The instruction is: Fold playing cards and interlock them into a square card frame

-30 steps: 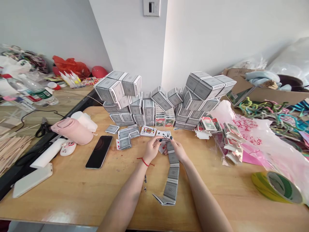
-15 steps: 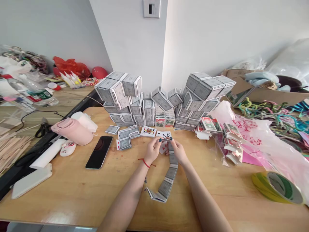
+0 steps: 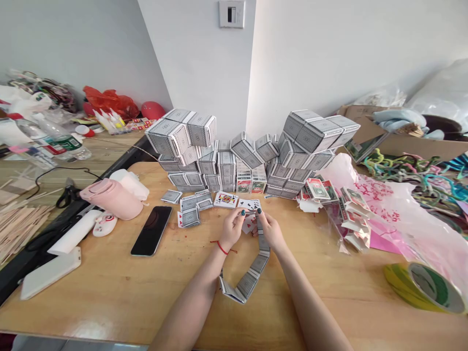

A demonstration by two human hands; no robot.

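Observation:
My left hand (image 3: pixel 233 226) and my right hand (image 3: pixel 269 229) come close together over the table, fingers pinched on a playing card (image 3: pixel 250 213) seen nearly edge-on. From beneath my right hand a chain of joined folded cards (image 3: pixel 259 263) with grey patterned backs curves down across the table toward my left forearm. Just beyond my fingers lie face-up card stacks, one showing a court card (image 3: pixel 225 199), the other clubs (image 3: pixel 248 203). A red-pip card (image 3: pixel 249 224) shows partly between my hands. Left of these rest loose grey-backed folded cards (image 3: pixel 190 216).
Behind stands a structure of grey card blocks (image 3: pixel 226 168). A black phone (image 3: pixel 151 230), a pink bottle (image 3: pixel 113 199) and a white mouse (image 3: pixel 105 224) are on the left. Opened card boxes (image 3: pixel 354 209), a plastic bag (image 3: pixel 383 202) and a tape roll (image 3: pixel 424 286) are on the right.
The lower end of the card chain has swung slightly left and upward, nearer my left forearm. Both hands keep their pinch almost in place, and the whole view shifts slightly.

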